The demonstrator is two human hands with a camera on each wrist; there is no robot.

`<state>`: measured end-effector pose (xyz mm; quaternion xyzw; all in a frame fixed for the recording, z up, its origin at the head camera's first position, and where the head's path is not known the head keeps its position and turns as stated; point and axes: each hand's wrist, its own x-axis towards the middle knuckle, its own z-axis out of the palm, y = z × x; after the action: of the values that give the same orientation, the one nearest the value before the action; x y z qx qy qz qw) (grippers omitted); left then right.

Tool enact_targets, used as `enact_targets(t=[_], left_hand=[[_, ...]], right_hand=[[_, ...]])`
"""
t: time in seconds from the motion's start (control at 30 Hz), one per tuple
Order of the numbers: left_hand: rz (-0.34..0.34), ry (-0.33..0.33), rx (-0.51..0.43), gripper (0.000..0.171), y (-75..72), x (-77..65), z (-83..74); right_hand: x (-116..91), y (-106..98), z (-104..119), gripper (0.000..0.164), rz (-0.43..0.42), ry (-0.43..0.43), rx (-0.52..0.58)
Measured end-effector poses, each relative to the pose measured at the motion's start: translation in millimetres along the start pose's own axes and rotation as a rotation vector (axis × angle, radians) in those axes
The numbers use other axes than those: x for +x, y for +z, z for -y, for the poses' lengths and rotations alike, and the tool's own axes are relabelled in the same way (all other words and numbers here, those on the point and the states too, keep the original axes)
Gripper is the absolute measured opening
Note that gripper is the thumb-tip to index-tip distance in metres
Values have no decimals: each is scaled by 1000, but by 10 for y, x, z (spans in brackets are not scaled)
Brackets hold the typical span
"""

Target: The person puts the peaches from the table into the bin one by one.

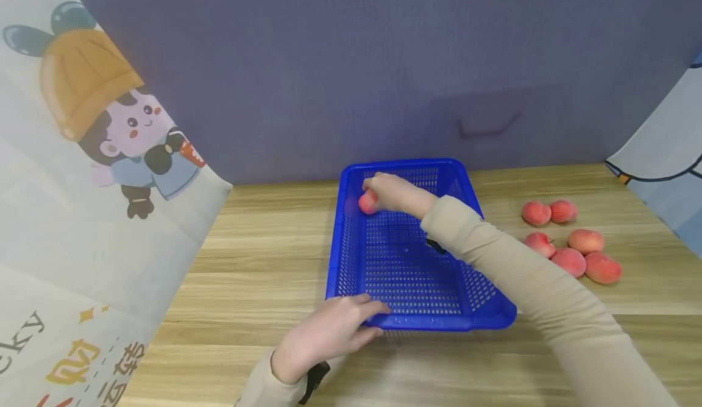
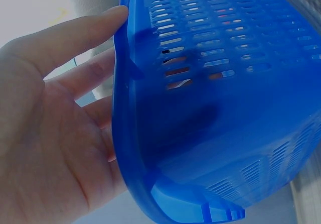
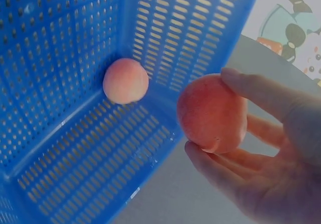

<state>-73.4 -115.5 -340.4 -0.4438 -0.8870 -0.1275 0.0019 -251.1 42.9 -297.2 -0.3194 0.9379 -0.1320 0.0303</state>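
A blue plastic basket [image 1: 407,320] with slotted walls stands on the table. My right hand [image 1: 392,191] grips a peach [image 1: 368,202] over the far left part of the basket. In the right wrist view the held peach [image 3: 211,113] sits between thumb and fingertips, above the basket's rim. Another peach [image 3: 126,81] lies in a corner on the basket floor; the head view hides it behind my right hand. With thumb and fingers on either side of the near left rim, my left hand [image 1: 334,329] holds the basket, as the left wrist view [image 2: 65,118] also shows.
Several loose peaches [image 1: 569,262] lie on the wooden table [image 1: 263,261] to the right of the basket, two of them [image 1: 536,212] farther back. A dark purple-grey panel [image 1: 329,78] rises behind the basket. At the left hangs a white sheet [image 1: 66,212] with cartoon prints.
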Motion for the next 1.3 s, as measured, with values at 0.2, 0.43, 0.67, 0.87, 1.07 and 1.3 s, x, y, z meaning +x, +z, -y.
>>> enact_targets(t=[0.2,0.43,0.67,0.87,1.07,1.3], left_hand=[[17,-4,-6,27,-14,-72,4],[14,7,1,27,-15,-150,22],[11,21,10,27,-14,-226,46],[8,35,16,27,-8,-287,67],[9,46,19,27,-6,-348,87],[13,53,21,27,-9,-420,105]], right_hand=[[38,147,60,35,-13,6,23],[81,334,97,34,-33,17,59],[123,518,136,19,-59,8,76],[132,660,193,25,-55,39,53],[133,784,256,22,-68,39,71],[148,931,304,14,-66,74,91]])
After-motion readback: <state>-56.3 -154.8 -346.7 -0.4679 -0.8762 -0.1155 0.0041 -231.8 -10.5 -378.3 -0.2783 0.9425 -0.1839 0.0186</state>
